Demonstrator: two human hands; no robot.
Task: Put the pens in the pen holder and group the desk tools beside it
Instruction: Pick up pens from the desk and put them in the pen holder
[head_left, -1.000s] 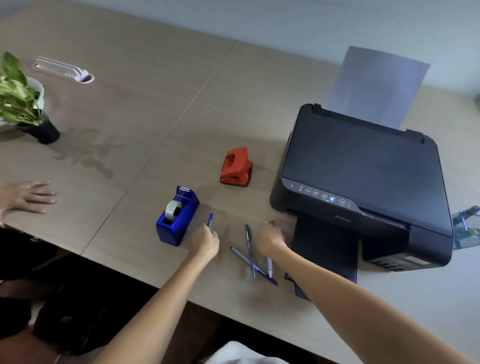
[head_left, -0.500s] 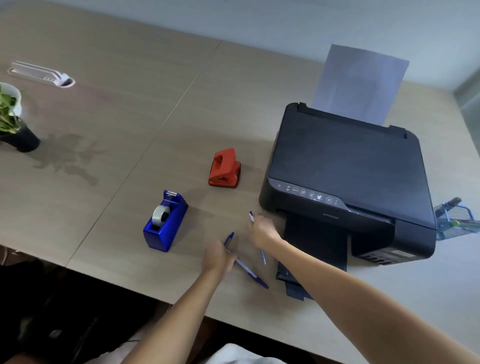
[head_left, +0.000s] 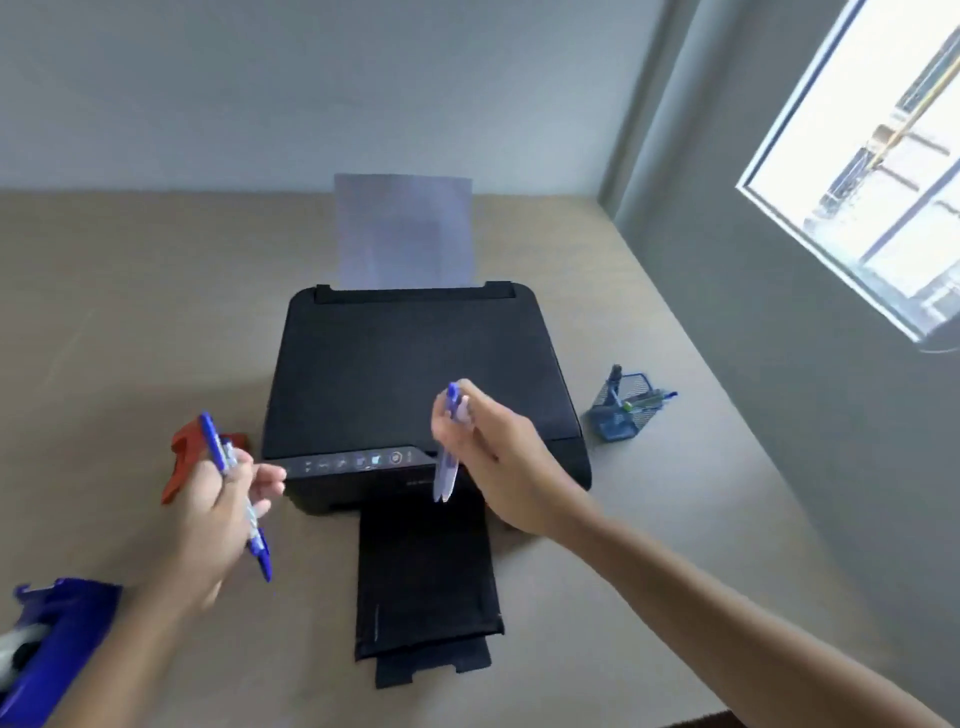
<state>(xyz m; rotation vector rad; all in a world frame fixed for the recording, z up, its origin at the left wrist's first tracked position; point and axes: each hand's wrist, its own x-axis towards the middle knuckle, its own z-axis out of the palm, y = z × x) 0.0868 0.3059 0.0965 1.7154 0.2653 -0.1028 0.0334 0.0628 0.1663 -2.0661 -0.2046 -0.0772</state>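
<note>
The right hand (head_left: 493, 457), at centre frame over the front of the printer (head_left: 415, 374), is closed on pale blue pens (head_left: 448, 447) held nearly upright; the count is blurred, likely two. The left hand (head_left: 218, 514), at lower left, grips striped blue pens (head_left: 236, 493) between thumb and fingers, again seemingly two. Both hands are raised off the counter (head_left: 649, 545), and no loose pen shows on its visible surface.

The pen holder (head_left: 621, 408), a blue mesh box, stands at right of centre, beside the printer and well apart from both hands. It already contains several items, their kind too small to confirm.

The red hole punch (head_left: 182, 457) sits partly hidden behind the left hand. The blue tape dispenser (head_left: 47, 654) lies at the lower left corner. Both remain on the far side of the printer from the holder.

Assessment: pens collected, not yet deposited. Grouping of the desk tools is not begun. The task appears under halfway.
</note>
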